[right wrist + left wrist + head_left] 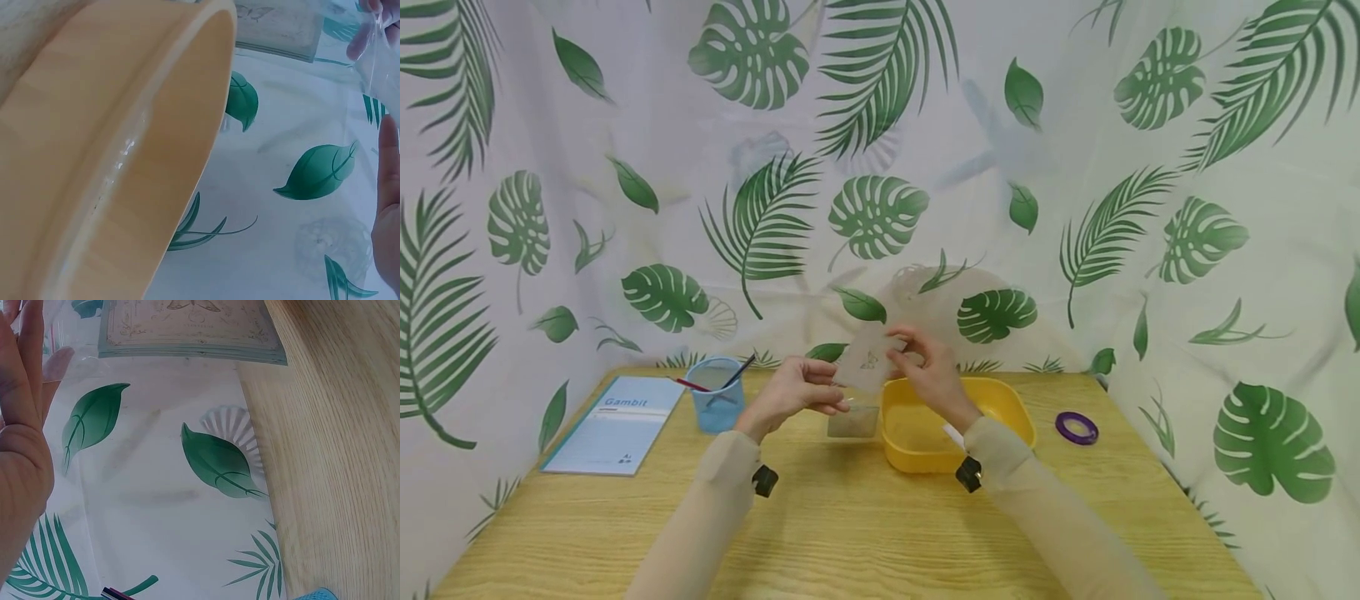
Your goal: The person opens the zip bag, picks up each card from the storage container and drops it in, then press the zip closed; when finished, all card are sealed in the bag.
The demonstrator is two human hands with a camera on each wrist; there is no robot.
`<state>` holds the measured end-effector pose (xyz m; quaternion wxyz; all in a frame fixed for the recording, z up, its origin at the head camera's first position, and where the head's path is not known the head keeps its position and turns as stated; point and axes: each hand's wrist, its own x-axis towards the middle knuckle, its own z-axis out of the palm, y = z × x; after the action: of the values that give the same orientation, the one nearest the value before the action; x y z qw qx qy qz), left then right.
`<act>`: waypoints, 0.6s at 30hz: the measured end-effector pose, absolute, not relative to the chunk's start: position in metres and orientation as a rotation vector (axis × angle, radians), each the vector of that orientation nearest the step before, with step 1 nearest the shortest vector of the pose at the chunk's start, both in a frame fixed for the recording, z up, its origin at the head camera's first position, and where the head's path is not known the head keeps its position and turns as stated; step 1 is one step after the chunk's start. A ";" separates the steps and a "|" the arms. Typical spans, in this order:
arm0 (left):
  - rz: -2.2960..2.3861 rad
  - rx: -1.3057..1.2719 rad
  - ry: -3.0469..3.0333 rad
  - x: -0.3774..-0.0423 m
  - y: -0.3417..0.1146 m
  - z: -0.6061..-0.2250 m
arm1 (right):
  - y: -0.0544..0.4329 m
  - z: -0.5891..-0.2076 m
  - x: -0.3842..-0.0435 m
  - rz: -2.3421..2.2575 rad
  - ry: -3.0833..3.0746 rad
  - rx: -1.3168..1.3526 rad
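In the head view my right hand point(931, 371) pinches a thin pale sheet point(857, 362) with a small dark print by its upper right edge. At the sheet's lower left, my left hand point(793, 390) has its fingertips on a clear plastic bag point(78, 347). Below the fingers hangs a stack of butterfly-printed cards point(200, 334) in the bag, greenish at the edge. The right wrist view shows the same stack point(281, 31) behind the yellow basin, with crinkled clear plastic point(378, 69) by the fingers.
The yellow basin point(917, 460) stands under my right forearm, a white piece point(953, 435) inside it. To its right lies a purple ring of tape point(1077, 428). On the left are a blue pen cup point(718, 415) with pens and a notebook point(613, 425). A leaf-print curtain surrounds the table.
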<state>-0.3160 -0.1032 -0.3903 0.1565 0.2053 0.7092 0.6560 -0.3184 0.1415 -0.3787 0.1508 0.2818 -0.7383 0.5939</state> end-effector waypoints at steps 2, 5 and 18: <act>1.874 0.579 2.037 -0.316 -0.103 -0.390 | 0.141 -0.379 -0.319 1.647 -2.143 0.816; 1.875 0.559 2.043 -0.316 -0.103 -0.390 | 0.139 -0.378 -0.321 1.582 -2.178 0.822; 1.864 0.569 2.054 -0.316 -0.100 -0.391 | 0.136 -0.380 -0.321 1.469 -2.358 0.852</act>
<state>-0.3159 -0.1002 -0.3912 0.1547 0.1985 0.7167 0.6504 -0.3214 0.1360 -0.3803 0.1177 0.2911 -0.8059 0.5020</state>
